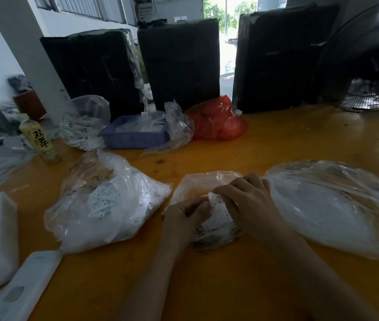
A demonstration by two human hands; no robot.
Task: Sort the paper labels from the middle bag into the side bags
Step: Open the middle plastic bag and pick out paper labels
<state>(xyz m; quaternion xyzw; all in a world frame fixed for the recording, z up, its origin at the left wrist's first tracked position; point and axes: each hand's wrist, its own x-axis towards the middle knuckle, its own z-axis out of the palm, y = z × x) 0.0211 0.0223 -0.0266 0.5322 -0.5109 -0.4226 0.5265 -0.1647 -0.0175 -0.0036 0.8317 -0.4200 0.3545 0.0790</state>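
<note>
while middle bag [203,181] lies between side bags — both hands pinching paper label [215,198].

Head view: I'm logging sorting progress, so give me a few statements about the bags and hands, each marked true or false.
1. Both hands, left hand and right hand, pinch a paper label over the middle bag. True.
2. The left side bag holds no labels. False: many printed labels show inside it.
3. A red bag lies at the far side of the table. True.
4. The blue tray sits nearest the person. False: it sits far back, beyond the left side bag.
</note>
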